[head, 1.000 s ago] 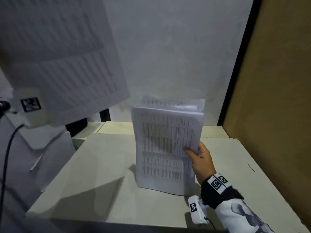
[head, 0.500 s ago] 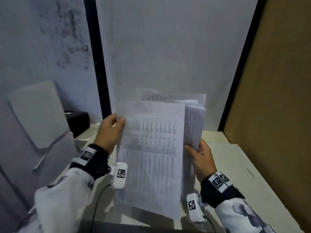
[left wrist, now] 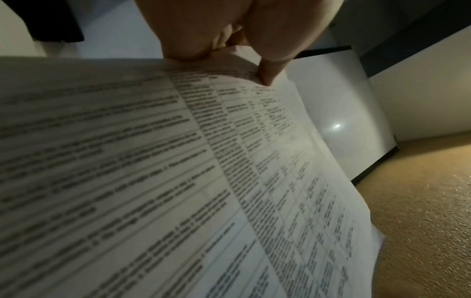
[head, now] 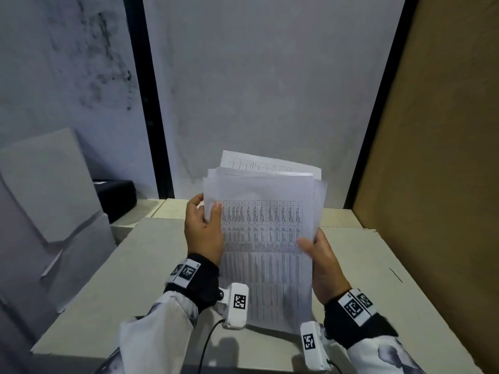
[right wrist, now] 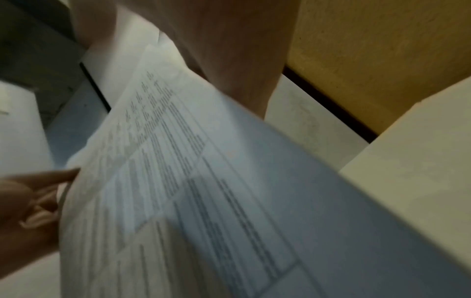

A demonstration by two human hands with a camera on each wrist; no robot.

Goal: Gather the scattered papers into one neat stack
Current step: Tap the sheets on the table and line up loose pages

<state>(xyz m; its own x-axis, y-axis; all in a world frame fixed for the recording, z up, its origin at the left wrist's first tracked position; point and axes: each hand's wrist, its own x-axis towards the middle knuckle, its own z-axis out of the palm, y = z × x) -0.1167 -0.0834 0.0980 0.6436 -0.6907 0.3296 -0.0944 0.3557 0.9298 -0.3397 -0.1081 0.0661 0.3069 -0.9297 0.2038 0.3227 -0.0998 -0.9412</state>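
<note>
A stack of printed papers (head: 263, 238) stands upright on its lower edge on the pale table (head: 135, 279). Its front sheet carries a table of text, and the top edges of the sheets behind are uneven. My left hand (head: 205, 228) grips the stack's left edge, thumb on the front sheet. My right hand (head: 321, 255) grips the right edge lower down, thumb across the front. In the left wrist view the thumb presses on the front sheet of the papers (left wrist: 203, 181). The right wrist view shows the papers (right wrist: 216, 191) blurred, with the left hand's fingers (right wrist: 38, 191) at their far edge.
A brown board wall (head: 437, 157) closes the right side. Grey boxes (head: 46, 190) and a black case (head: 116, 198) stand to the left of the table. A white wall panel (head: 270, 90) rises behind, with a black strip (head: 151, 103) on its left.
My left hand brought a loose sheet down from the upper left and laid it on the front of the stack. Both hands now hold the stack together; the head view shifted.
</note>
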